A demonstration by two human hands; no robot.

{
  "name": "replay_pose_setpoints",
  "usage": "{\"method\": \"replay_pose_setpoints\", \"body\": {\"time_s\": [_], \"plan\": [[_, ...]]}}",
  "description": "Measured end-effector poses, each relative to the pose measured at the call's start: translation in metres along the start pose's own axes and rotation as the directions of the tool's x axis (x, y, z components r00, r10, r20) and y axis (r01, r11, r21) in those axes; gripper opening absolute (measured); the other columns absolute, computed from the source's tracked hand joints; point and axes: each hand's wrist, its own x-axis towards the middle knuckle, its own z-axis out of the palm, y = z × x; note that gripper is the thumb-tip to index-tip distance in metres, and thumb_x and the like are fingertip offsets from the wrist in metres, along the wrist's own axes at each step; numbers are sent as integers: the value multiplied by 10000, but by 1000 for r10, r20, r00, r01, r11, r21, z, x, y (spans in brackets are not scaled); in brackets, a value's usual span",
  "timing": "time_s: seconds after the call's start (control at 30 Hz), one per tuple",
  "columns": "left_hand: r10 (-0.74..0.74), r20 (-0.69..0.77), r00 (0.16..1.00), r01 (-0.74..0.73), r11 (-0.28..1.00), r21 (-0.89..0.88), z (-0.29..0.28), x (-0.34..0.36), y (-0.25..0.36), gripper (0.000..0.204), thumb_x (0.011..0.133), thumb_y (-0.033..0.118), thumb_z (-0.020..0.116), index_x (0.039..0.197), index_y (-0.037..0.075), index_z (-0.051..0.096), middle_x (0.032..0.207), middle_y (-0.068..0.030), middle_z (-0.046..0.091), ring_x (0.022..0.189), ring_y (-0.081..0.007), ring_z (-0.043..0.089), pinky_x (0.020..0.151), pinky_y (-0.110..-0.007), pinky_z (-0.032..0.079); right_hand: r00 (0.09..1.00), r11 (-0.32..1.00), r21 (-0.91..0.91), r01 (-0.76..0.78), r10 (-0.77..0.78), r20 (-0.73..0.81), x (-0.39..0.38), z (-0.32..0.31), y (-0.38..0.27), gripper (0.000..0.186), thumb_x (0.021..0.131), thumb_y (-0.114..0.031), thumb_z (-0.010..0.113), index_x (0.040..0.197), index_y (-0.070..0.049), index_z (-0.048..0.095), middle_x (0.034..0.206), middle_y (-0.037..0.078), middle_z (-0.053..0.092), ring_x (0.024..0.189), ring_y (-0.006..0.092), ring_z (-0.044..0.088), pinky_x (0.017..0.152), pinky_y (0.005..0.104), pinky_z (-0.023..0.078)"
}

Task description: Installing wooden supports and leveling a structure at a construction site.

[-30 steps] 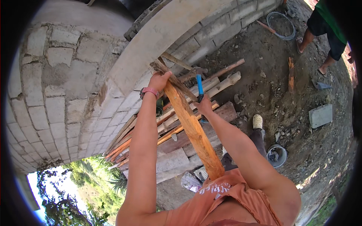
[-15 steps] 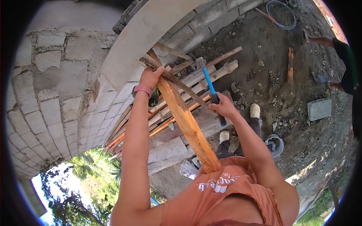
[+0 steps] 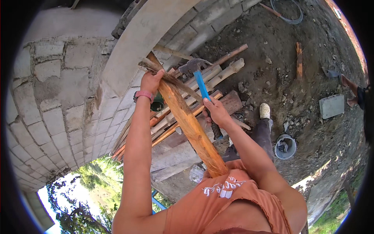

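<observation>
My left hand is closed on a thin weathered wood strip where it crosses a long orange-brown board. That board slants from the wall down to my orange shirt. My right hand grips a hammer by its blue shaft, with the dark grip showing below my fingers and the metal head up. The lower end of the strip runs behind the hammer and my right hand, so I cannot tell whether those fingers touch it.
A block wall curves along the left. Loose planks lie beneath the board. On the dirt to the right are a bucket, a concrete block, a short board and coiled wire. A co-worker's legs show at the far right edge.
My right hand has moved higher on the hammer's shaft, and the head has shifted left toward the strip. The co-worker has moved down and outward along the right edge.
</observation>
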Motion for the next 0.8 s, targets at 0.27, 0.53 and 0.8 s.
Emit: {"method": "replay_pose_setpoints", "body": {"time_s": [0.27, 0.53, 0.8], "plan": [[19, -17, 1000, -19, 1000, -21, -2, 0, 4, 525, 715, 430, 581, 886, -67, 592, 853, -195, 616, 809, -284, 588, 733, -332, 433, 994, 996, 71, 62, -56, -92, -3, 4, 7, 280, 872, -341, 469, 831, -70, 413, 538, 4, 409, 398, 89, 398, 348, 245, 341], [25, -27, 999, -25, 1000, -8, -7, -11, 15, 534, 715, 433, 576, 878, -75, 595, 851, -212, 615, 830, -290, 592, 733, -340, 435, 943, 950, 49, 308, -298, -145, -27, -23, -29, 225, 879, -283, 468, 874, -64, 415, 562, 31, 427, 404, 109, 420, 361, 267, 367], [-50, 25, 998, 50, 999, 0, -9, -5, 20, 492, 716, 417, 572, 866, -50, 611, 862, -217, 610, 844, -322, 583, 752, -353, 433, 972, 988, -110, 109, -129, -195, -4, -7, 0, 156, 807, -147, 507, 748, -26, 428, 522, 31, 430, 406, 135, 431, 379, 298, 384]]}}
